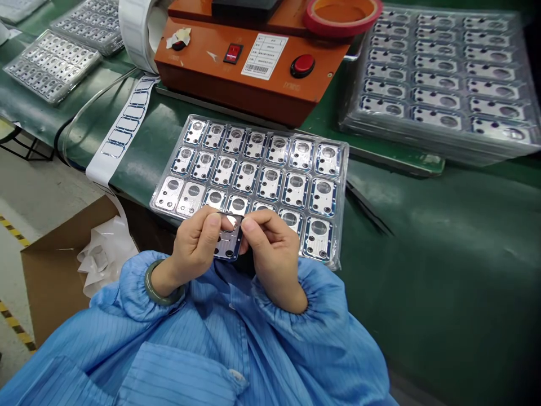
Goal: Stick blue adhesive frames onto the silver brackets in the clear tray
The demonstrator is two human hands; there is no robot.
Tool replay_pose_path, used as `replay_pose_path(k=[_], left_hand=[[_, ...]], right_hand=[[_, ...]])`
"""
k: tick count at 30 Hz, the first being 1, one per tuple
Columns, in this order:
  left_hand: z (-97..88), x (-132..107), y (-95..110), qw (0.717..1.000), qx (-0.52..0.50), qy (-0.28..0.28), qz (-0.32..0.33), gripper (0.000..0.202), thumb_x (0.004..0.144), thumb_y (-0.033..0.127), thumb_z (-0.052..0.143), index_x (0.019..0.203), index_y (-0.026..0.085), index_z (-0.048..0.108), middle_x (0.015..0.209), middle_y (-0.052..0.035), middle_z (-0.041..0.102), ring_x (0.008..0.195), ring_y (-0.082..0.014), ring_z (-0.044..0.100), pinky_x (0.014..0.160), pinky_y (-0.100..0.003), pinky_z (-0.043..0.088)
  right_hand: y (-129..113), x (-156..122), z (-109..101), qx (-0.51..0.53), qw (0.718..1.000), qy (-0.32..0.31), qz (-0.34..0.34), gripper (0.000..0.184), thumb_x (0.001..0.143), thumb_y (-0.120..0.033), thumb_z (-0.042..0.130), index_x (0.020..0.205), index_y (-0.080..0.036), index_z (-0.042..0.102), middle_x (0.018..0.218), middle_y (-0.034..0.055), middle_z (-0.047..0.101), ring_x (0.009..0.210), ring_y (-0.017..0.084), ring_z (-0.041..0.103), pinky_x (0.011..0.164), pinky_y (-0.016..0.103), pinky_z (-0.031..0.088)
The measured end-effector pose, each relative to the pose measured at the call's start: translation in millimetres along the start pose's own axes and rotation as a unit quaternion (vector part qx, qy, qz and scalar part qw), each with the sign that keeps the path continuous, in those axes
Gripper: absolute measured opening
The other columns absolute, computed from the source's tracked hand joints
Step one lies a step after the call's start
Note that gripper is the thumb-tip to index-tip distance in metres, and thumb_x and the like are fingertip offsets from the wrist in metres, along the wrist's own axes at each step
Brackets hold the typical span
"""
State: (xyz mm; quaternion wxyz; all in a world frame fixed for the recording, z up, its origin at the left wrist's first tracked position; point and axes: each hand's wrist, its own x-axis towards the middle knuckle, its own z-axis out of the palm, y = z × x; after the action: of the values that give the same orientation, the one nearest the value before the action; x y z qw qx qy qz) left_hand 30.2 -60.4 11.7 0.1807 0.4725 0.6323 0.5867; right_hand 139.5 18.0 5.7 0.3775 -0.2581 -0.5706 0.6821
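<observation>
Blue-edged metal plate pinched between both hands, just beyond the blue sleeves.
Left hand and right hand stand close together, both clamped on its sides; its long axis seems to point away from the body, though fingers hide the upper end. Clear plastic tray, just past the fingertips, holds three rows of similar plates.
</observation>
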Motion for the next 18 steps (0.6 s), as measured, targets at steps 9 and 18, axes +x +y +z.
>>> replay_pose_path(k=[9,18], left_hand=[[3.4,1.2,3.3,1.0,-0.016,-0.017,0.013,0.03,0.098,0.032,0.04,0.08,0.019,0.06,0.064,0.0007,0.058,0.048,-0.0076,0.05,0.045,-0.02,0.04],[7.4,-0.9,0.6,1.0,0.011,-0.023,0.017,0.031,0.097,0.032,0.04,0.082,0.02,0.064,0.071,-0.0024,0.066,0.056,-0.0103,0.055,0.052,-0.022,0.043]], right_hand=[[4.1,-3.3,-1.7,0.03,0.999,-0.014,-0.023,0.027,0.09,-0.044,0.055,0.078,-0.02,0.059,0.061,-0.0034,0.055,0.051,0.01,0.052,0.048,0.023,0.046],[2.4,-3.5,0.3,-0.043,0.997,0.052,-0.038,0.024,0.088,-0.035,0.055,0.069,-0.02,0.054,0.053,-0.0057,0.046,0.045,0.009,0.042,0.043,0.021,0.038]])
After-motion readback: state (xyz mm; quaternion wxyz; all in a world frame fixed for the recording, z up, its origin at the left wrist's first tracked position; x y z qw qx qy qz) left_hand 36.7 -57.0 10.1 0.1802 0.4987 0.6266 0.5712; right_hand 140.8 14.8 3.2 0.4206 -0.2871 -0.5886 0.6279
